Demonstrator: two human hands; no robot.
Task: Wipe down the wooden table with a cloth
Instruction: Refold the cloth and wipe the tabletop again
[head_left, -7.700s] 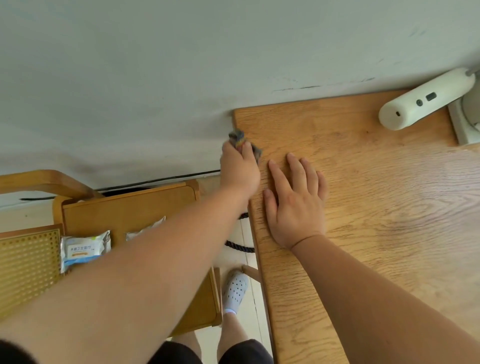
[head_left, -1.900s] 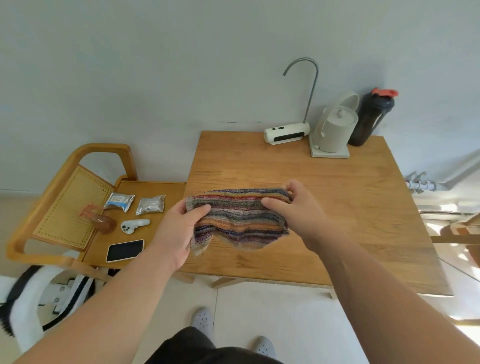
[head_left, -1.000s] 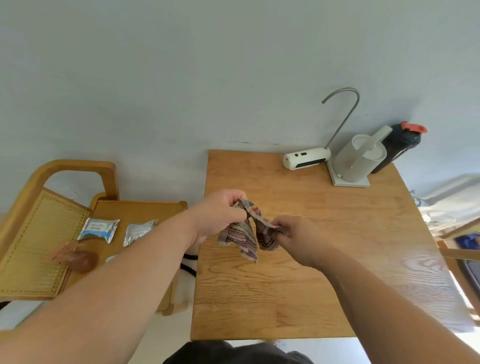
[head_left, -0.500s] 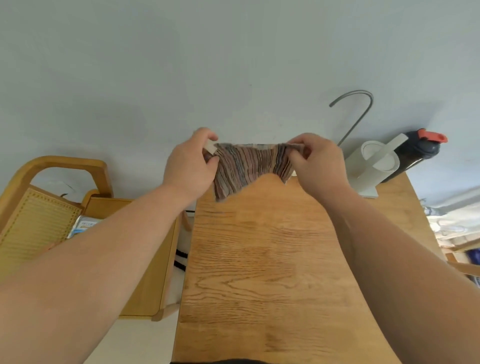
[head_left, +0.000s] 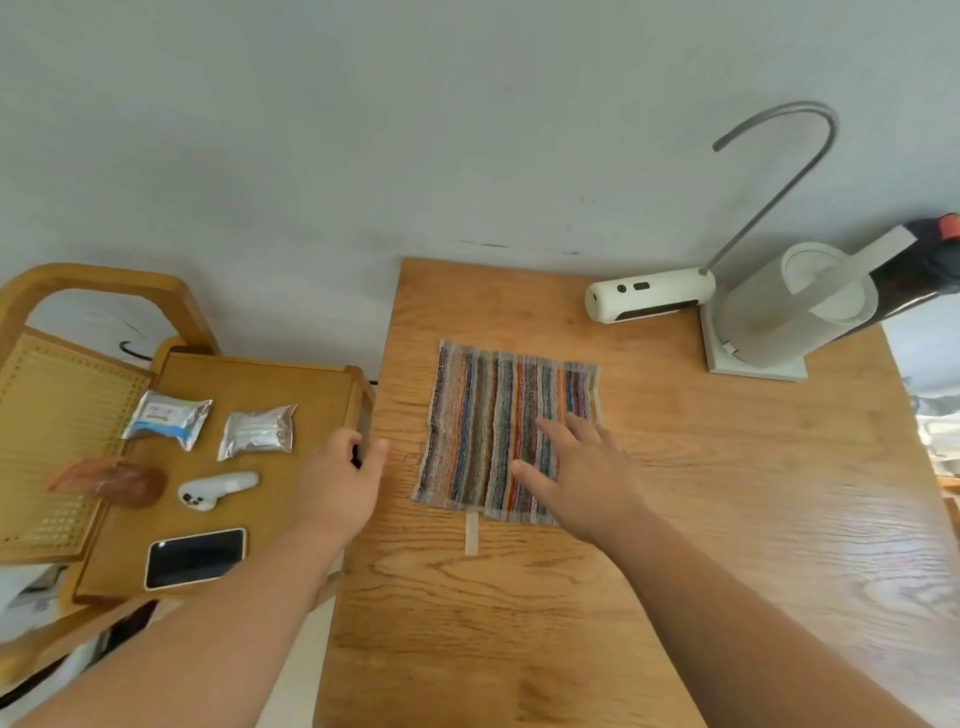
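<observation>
Right hand (head_left: 582, 480) laid flat, fingers spread, on the near right part of a striped cloth (head_left: 498, 426), gripping nothing. Left hand (head_left: 340, 483) open at the wooden table's (head_left: 727, 519) left edge, empty, possibly touching the rim, hard to tell. Cloth spread flat toward the table's far left, a pale tag (head_left: 471, 532) poking from its near hem. To the left, on a side table (head_left: 270, 379): smartphone (head_left: 195, 557) nearest, then a white controller (head_left: 215, 490) and a brown wrapped item (head_left: 124, 483), with two foil sachets (head_left: 257, 431) beyond. At the table's far right corner, a white water dispenser (head_left: 647, 296) with curved spout, a pale kettle (head_left: 789, 306) on its base and a dark bottle (head_left: 930, 265), all against the wall.
</observation>
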